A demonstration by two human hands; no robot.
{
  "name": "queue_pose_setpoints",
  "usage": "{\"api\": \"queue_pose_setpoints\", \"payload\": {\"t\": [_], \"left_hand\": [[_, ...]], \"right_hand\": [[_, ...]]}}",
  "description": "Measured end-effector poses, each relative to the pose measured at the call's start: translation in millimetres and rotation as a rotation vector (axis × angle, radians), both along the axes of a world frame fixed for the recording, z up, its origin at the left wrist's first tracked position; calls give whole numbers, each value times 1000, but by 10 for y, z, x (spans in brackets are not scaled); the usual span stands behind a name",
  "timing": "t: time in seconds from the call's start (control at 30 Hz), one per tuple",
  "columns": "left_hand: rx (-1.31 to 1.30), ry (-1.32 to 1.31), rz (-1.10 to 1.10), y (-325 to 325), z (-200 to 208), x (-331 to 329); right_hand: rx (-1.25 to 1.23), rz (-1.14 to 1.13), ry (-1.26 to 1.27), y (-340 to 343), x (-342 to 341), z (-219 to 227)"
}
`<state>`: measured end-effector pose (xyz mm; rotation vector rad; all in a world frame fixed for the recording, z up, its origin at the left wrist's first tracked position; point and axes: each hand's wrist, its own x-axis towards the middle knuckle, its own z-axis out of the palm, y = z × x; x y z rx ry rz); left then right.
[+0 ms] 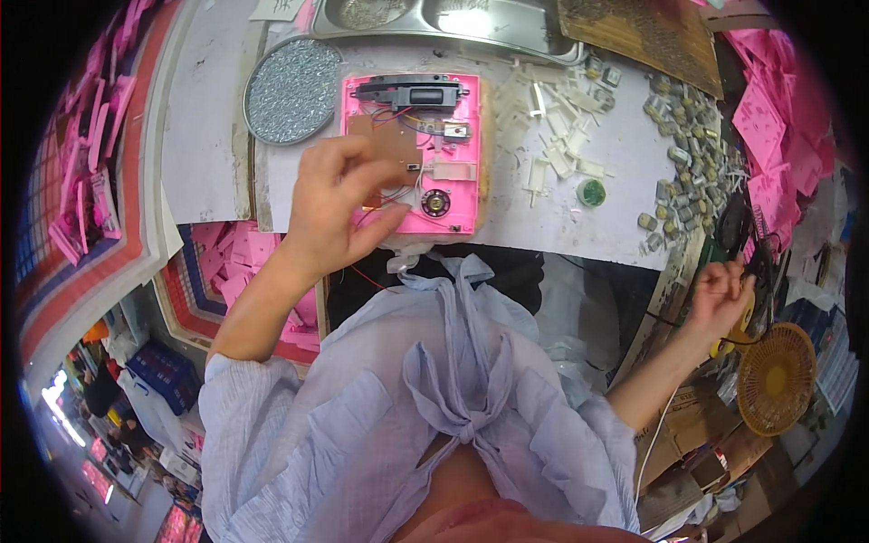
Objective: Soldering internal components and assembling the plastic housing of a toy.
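My left hand [348, 199] hovers over the left side of a pink plastic housing [466, 217], thumb and forefinger apart, with nothing visible between them. Partly hidden beneath that hand is a brown board [396, 145] with thin wires. The housing also holds a black part [412, 93] along its far edge, a white plastic piece [453, 170] and a round black part [435, 203] with a metal centre. Out to the right, my right hand [720, 294] is loosely curled, its fingers partly apart, beside dark tools and cables [760, 258]; I see nothing in its grasp.
A round tray of small metal pieces [294, 90] stands left of the housing. To the right lie white plastic parts [566, 131], a small green-topped pot [591, 191] and several small metal motors [674, 172]. Steel trays [453, 23] line the back; a yellow fan [776, 378] stands low right.
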<state>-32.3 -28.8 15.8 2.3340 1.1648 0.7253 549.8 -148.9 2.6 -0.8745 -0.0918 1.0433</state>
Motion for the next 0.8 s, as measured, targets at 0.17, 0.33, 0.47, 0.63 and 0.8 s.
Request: {"api": "queue_pose_setpoints", "payload": {"t": [0.17,0.33,0.47,0.63,0.8], "left_hand": [[102,117,-226,104,-2,79],[158,117,-183,147,-71,27],[122,85,-159,130,-83,6],[271,-60,-107,326,-137,90],[382,-26,-117,552,-139,300]], "right_hand": [[-199,364,-777,558,-2127,115],[100,573,-1566,1331,-3128,87],[-5,718,-1792,1594,-3288,102],[-137,944,-2077,1740,-3449,304],[-103,889,-2236,1696,-3551,367]]}}
